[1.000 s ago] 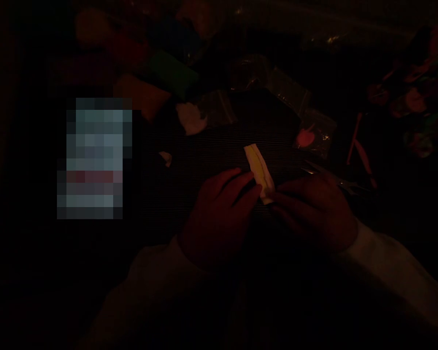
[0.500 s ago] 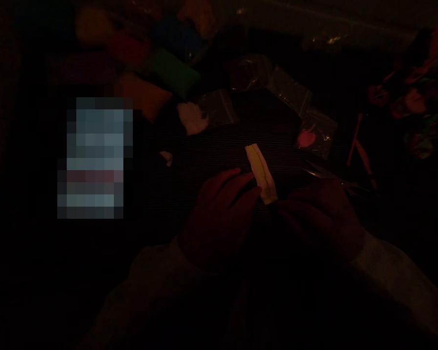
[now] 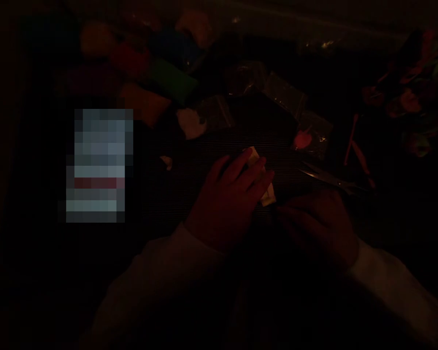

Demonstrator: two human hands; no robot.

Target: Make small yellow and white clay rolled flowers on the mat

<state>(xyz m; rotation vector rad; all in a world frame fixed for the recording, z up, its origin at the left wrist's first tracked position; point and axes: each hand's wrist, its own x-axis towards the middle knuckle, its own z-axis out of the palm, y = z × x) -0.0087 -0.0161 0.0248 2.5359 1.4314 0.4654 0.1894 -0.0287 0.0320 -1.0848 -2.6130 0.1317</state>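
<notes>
The scene is very dark. A pale yellow strip of soft material (image 3: 266, 194) lies on a dark ribbed mat (image 3: 204, 160). My left hand (image 3: 229, 199) lies over the strip with its fingers stretched flat, so only the strip's two ends show. My right hand (image 3: 314, 223) rests on the mat just right of the strip's near end; its fingers are too dark to read. Both arms wear light sleeves.
Scissors (image 3: 328, 179) lie right of the strip. Small plastic bags, one with a pink piece (image 3: 302, 140), and a white lump (image 3: 191, 122) sit beyond. Coloured blocks (image 3: 168, 80) crowd the far left. Pink sticks (image 3: 355, 146) and colourful bits lie at right. A pixelated patch (image 3: 100, 165) sits at left.
My left hand has slid up and right over the yellow strip, covering most of it. My right hand has drawn back slightly toward me.
</notes>
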